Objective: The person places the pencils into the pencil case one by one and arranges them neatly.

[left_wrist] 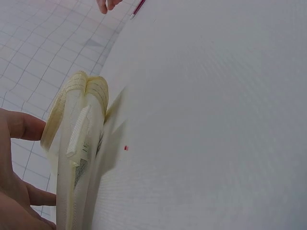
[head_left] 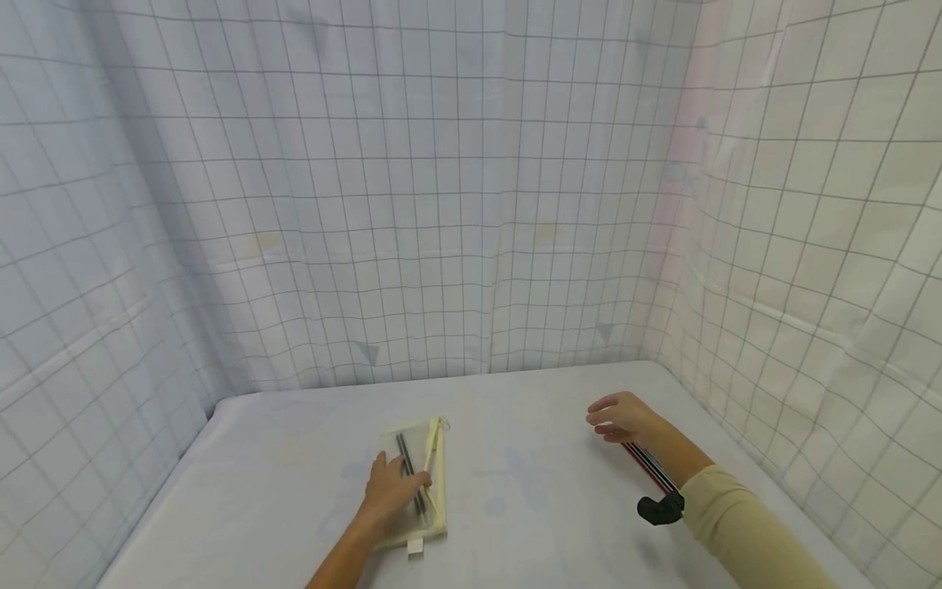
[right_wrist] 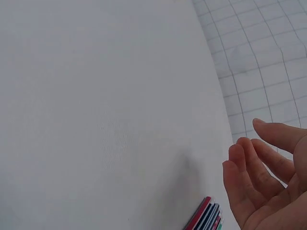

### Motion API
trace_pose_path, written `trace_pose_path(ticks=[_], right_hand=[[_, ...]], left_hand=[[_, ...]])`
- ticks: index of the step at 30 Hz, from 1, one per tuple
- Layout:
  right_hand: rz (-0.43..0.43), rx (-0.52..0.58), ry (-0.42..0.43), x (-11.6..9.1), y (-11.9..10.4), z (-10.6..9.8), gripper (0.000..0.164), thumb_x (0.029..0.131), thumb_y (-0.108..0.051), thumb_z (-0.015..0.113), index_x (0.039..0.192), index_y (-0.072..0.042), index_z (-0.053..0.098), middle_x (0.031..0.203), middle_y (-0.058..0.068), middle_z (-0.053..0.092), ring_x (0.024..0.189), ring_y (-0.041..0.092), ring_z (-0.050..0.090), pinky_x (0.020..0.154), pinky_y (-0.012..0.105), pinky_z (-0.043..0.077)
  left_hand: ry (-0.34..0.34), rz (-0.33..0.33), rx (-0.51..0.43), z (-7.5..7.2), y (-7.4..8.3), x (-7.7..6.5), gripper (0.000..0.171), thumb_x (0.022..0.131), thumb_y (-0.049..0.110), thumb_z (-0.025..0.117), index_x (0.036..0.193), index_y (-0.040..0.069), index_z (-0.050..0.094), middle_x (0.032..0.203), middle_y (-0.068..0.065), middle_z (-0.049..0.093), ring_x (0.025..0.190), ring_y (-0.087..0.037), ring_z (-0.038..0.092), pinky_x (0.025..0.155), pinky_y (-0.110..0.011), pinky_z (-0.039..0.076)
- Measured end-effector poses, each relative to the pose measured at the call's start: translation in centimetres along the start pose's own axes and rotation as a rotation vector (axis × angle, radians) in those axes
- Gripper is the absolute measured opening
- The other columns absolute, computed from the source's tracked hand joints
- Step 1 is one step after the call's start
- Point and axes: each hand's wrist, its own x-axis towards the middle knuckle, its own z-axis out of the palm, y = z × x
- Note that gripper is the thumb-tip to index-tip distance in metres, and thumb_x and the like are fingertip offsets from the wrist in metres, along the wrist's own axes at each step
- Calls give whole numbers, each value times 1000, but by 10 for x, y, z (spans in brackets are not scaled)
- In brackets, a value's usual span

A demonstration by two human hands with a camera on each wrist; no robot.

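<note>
A translucent zip pouch (head_left: 440,507) with pale yellow edging lies on the table at centre left, with dark slim sticks (head_left: 402,446) showing in it. My left hand (head_left: 393,491) rests on the pouch with its fingers spread. In the left wrist view, its thumb (left_wrist: 29,126) touches the yellow zip edge (left_wrist: 55,117). My right hand (head_left: 625,417) hovers at the right, fingers loosely bent and holding nothing. Beneath and beside it lies a bundle of several slim coloured pens (right_wrist: 204,215), partly hidden by the right forearm in the head view.
A white cloth covers the table (head_left: 530,458). Grid-patterned curtains (head_left: 441,204) enclose it at the back and both sides. A black device (head_left: 661,509) sits at my right wrist by the sleeve (head_left: 736,515). A white tag (head_left: 415,546) sticks out of the pouch's near edge.
</note>
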Motion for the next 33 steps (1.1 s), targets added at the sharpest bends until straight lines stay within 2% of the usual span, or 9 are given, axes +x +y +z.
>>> trace_pose_path(ticks=[6, 11, 18, 28, 33], right_hand=[[22, -31, 40, -1, 10, -17, 37, 93, -5, 74, 124, 13, 63, 98, 13, 70, 86, 25, 70, 72, 34, 60], [43, -77, 65, -2, 17, -23, 29, 92, -4, 76, 115, 10, 66, 92, 11, 70, 76, 19, 67, 68, 32, 59], [23, -207, 83, -6, 25, -28, 23, 90, -6, 77, 109, 6, 70, 99, 11, 68, 78, 20, 64, 68, 32, 59], [-6, -305, 73, -7, 40, -32, 19, 88, 0, 76, 106, 5, 70, 92, 10, 69, 81, 22, 66, 69, 37, 59], [-79, -426, 86, -8, 45, -29, 16, 85, 1, 78, 100, 3, 73, 89, 9, 68, 81, 22, 66, 67, 37, 60]], left_hand=[[-9, -4, -34, -1, 2, -1, 86, 84, 27, 70, 148, -19, 35, 160, -43, 4, 143, -68, 7, 111, -78, 11], [0, 6, -12, 0, 3, -2, 85, 84, 28, 70, 147, -19, 37, 160, -44, 6, 143, -67, 9, 111, -77, 13], [1, -2, -8, 0, -1, -1, 85, 84, 28, 69, 148, -19, 37, 160, -44, 6, 142, -68, 9, 111, -77, 13], [5, -4, -5, 0, -4, 0, 86, 83, 28, 70, 147, -19, 37, 159, -45, 5, 141, -69, 9, 111, -78, 14], [14, 1, 24, 2, -3, 2, 85, 84, 31, 70, 146, -19, 40, 158, -45, 8, 141, -68, 12, 111, -76, 17]])
